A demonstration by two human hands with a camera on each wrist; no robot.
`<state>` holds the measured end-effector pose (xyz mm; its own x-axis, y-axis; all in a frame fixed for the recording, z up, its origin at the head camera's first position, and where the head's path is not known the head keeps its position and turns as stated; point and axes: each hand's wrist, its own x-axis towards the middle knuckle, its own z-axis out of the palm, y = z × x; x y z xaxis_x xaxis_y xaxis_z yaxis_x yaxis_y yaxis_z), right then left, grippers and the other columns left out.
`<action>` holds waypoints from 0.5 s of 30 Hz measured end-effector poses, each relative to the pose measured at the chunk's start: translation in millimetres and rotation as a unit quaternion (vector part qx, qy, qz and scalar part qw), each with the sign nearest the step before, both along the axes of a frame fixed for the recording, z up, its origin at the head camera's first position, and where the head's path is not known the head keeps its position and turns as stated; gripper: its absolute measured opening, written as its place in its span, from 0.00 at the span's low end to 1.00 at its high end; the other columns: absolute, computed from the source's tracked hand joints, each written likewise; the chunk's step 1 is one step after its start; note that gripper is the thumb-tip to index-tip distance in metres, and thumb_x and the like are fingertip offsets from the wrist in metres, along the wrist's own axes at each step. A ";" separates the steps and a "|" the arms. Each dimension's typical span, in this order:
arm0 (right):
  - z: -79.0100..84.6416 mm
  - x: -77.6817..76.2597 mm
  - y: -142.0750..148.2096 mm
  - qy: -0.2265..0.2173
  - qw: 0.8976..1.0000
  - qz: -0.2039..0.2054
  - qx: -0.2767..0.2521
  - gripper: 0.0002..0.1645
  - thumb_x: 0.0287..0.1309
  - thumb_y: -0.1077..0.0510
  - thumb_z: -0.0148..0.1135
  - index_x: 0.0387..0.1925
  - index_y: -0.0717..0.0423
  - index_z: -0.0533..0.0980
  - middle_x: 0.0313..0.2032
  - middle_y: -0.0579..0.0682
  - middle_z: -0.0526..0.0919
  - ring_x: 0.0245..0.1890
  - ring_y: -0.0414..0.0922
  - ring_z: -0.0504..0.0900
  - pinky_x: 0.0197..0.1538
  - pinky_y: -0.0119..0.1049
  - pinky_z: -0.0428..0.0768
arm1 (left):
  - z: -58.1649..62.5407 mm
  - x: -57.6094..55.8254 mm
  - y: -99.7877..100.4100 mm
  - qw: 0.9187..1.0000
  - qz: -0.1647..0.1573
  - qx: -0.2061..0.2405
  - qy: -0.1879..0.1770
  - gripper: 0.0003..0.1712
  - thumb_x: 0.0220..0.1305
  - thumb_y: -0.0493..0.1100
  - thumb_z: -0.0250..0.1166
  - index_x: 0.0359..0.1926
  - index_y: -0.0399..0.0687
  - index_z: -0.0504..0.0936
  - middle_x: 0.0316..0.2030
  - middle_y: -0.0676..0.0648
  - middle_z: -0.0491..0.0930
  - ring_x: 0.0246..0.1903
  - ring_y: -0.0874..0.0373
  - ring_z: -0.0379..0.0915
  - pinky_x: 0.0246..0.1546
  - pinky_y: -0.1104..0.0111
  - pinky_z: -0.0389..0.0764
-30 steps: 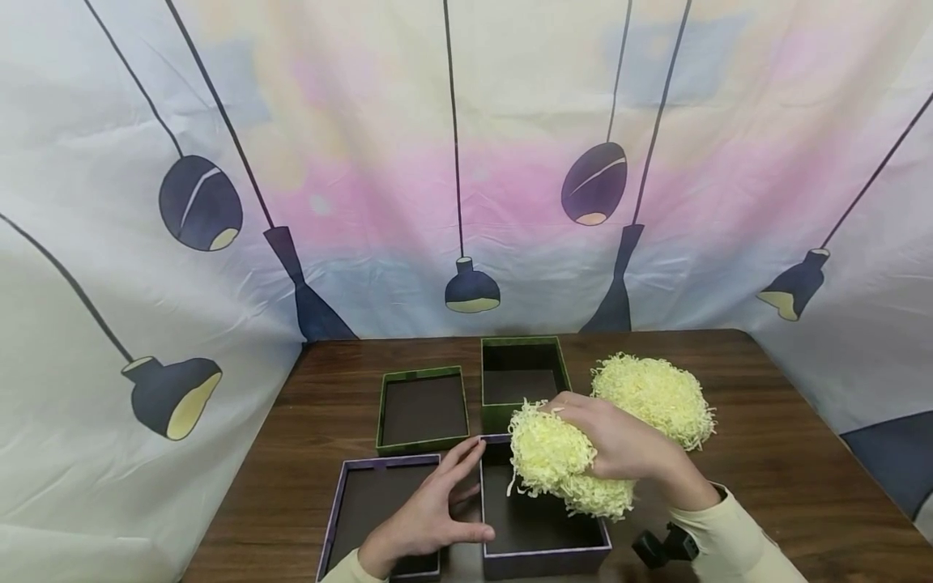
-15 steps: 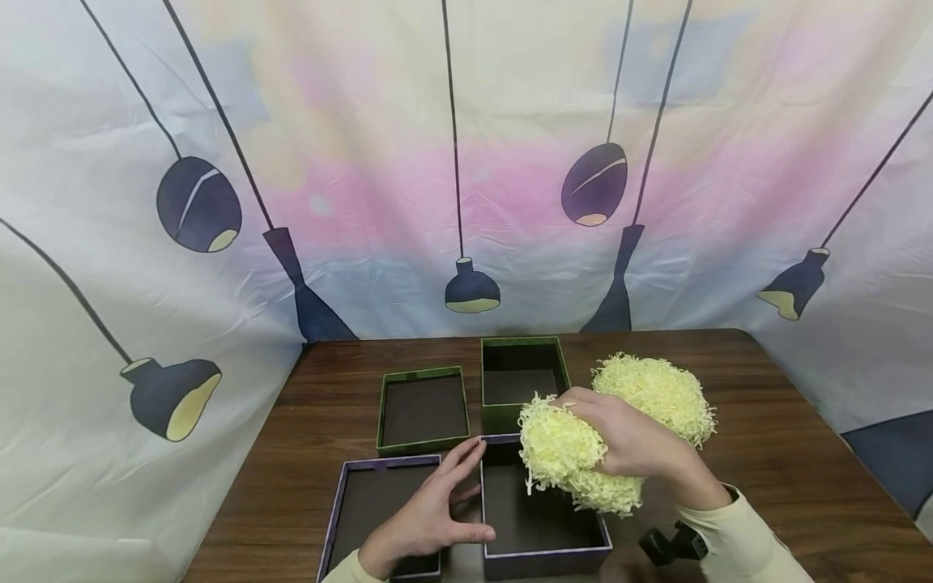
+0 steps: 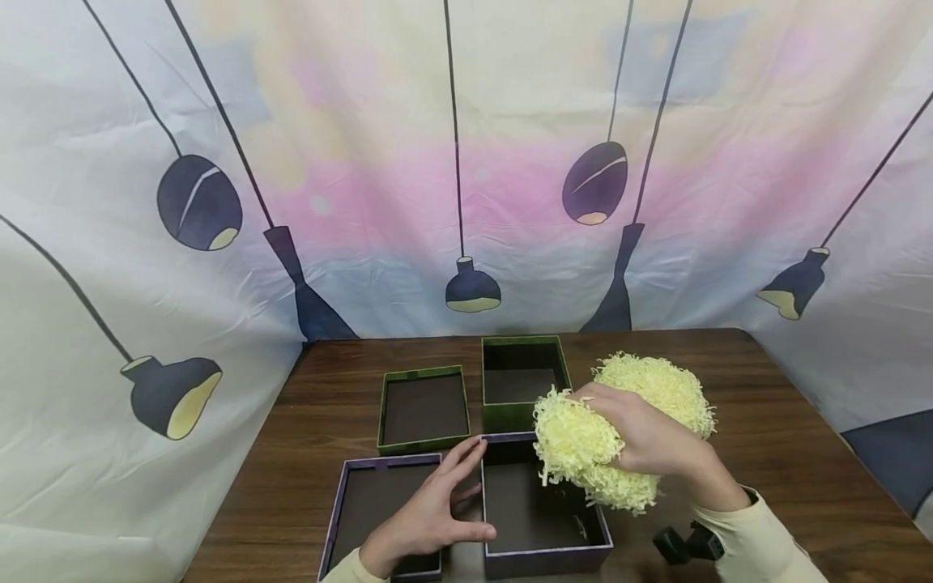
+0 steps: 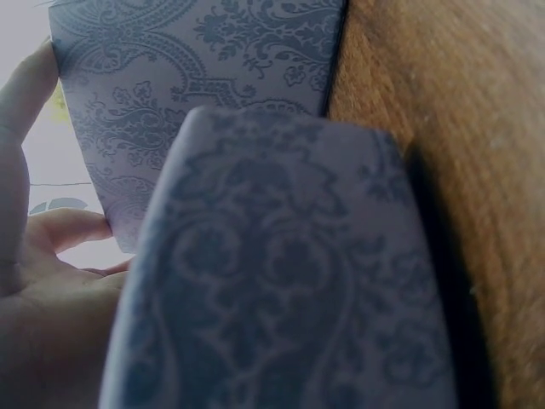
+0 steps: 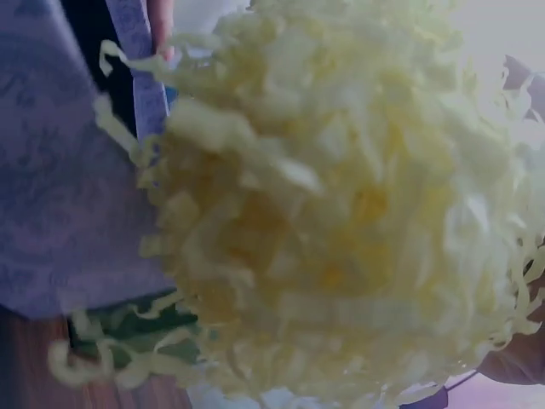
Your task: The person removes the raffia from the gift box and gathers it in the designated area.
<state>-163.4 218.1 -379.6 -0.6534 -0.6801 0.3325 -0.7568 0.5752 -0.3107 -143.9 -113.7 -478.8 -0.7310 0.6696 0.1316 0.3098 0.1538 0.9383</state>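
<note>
My right hand [image 3: 645, 429] grips a big clump of pale yellow shredded paper [image 3: 576, 437] above the right side of the purple-rimmed box [image 3: 547, 560]. In the right wrist view the shredded paper [image 5: 332, 221] fills most of the picture, with loose strands trailing off it. A small scrap of paper shows inside the box near its right wall. My left hand [image 3: 437, 506] has its fingers and thumb extended at the box's left wall, fingertips right at the rim. The left wrist view shows the fingers beside the box's patterned outer wall [image 4: 128, 111].
A matching purple-rimmed lid [image 3: 382, 465] lies at front left, partly under my left forearm. Behind are a green-rimmed lid [image 3: 423, 409] and a deeper green box [image 3: 510, 417]. More shredded paper [image 3: 663, 389] is heaped at the right on the wooden table [image 3: 773, 470].
My right hand has moved right with the shredded paper, showing more of the box's inside and a scrap there. My left hand has stayed at the box's left rim.
</note>
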 end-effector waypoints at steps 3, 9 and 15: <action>-1.5 -1.0 3.7 0.002 1.000 -0.009 0.001 0.50 0.12 0.80 0.55 0.54 0.61 0.75 0.56 0.52 0.77 0.56 0.53 0.78 0.57 0.48 0.80 | -0.2 0.3 0.0 1.000 0.002 0.000 0.003 0.57 0.56 0.40 0.74 0.77 0.51 0.46 0.76 0.41 0.36 0.73 0.42 0.43 0.62 0.70 0.72; -5.9 -0.2 12.4 0.002 0.999 -0.039 0.015 0.48 0.16 0.79 0.59 0.54 0.61 0.75 0.56 0.52 0.77 0.56 0.54 0.78 0.56 0.50 0.81 | 0.1 0.8 -0.3 1.000 0.005 -0.001 0.011 0.58 0.55 0.42 0.74 0.77 0.49 0.46 0.76 0.41 0.36 0.73 0.43 0.44 0.62 0.69 0.73; -9.2 0.4 22.3 0.023 0.998 -0.050 0.020 0.49 0.15 0.80 0.60 0.54 0.60 0.75 0.55 0.50 0.78 0.55 0.52 0.78 0.54 0.49 0.82 | -0.7 0.9 -0.6 1.000 -0.001 -0.004 0.007 0.57 0.56 0.44 0.74 0.77 0.52 0.46 0.76 0.40 0.35 0.73 0.42 0.43 0.62 0.70 0.72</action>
<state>-163.0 240.4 -388.7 -0.7034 -0.6256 0.3375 -0.7078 0.6602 -0.2514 -143.1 -114.3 -479.4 -0.7282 0.6718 0.1359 0.3232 0.1618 0.9324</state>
